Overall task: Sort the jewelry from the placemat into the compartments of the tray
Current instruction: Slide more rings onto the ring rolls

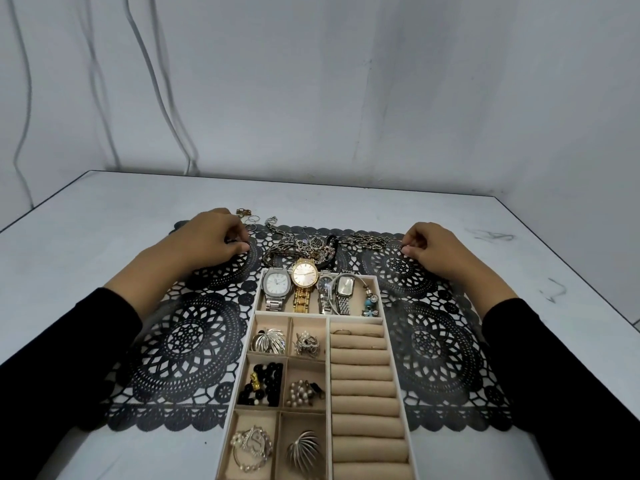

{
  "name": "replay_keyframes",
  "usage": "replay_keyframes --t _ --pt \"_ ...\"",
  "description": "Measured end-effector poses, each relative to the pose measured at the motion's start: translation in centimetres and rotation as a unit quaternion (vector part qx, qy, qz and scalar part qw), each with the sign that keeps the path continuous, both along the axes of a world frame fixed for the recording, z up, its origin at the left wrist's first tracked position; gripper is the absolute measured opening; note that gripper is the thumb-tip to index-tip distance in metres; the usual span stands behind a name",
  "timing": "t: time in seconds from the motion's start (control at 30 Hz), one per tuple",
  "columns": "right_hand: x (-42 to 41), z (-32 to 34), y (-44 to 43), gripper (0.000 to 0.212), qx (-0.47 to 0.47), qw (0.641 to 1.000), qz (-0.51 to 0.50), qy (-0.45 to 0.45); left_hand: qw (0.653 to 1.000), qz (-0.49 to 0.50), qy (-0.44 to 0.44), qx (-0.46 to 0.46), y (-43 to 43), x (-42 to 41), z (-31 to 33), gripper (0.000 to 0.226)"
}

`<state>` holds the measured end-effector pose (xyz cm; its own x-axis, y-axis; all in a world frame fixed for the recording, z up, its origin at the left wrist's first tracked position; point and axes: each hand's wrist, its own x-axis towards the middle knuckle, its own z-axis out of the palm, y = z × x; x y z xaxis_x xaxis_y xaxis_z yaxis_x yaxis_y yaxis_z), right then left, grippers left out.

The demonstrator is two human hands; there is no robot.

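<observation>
Pinching a small ring (244,244) in the left hand (214,237) grip at ten o'clock on the placemat (187,341), a second ring (402,248) in the right hand (433,245) grip at two o'clock. Probably being light, stiff, slippery; holding across the band, needing the tray (328,358) at six o'clock.

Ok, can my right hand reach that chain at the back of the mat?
Probably yes: the chain lies just beside the right hand, nothing between, though its fingers pinch a small ring.
</observation>
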<state>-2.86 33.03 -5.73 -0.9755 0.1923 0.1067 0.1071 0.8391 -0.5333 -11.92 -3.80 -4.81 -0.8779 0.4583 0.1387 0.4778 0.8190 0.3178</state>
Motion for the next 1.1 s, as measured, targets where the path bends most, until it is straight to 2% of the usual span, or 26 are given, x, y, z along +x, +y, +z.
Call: replay_keyframes --t 0.37,0.7,0.83,0.97,1.1 --pt "0.5 -0.3 0.3 0.011 -0.034 0.998 0.031 0.048 0.998 0.005 -0.057 -0.041 0.5 -0.9 0.4 0.009" --pt "1.1 -0.8 0.2 0.014 -0.076 0.992 0.028 0.101 0.998 -0.04 -0.036 0.02 -0.2 -0.4 0.2 0.015" --pt "1.6 -0.6 -0.3 0.012 -0.103 0.986 0.011 0.127 0.995 -0.044 -0.052 0.075 -0.6 0.0 0.1 0.017" --pt "1.8 -0.5 -0.7 0.01 -0.162 0.979 -0.01 0.124 0.988 -0.018 -0.064 0.138 -0.9 0.6 -0.1 0.01" --pt "2.4 -0.4 -1.7 0.008 -0.264 0.958 -0.022 0.111 0.98 -0.008 -0.079 0.182 -0.9 1.6 0.1 0.007"
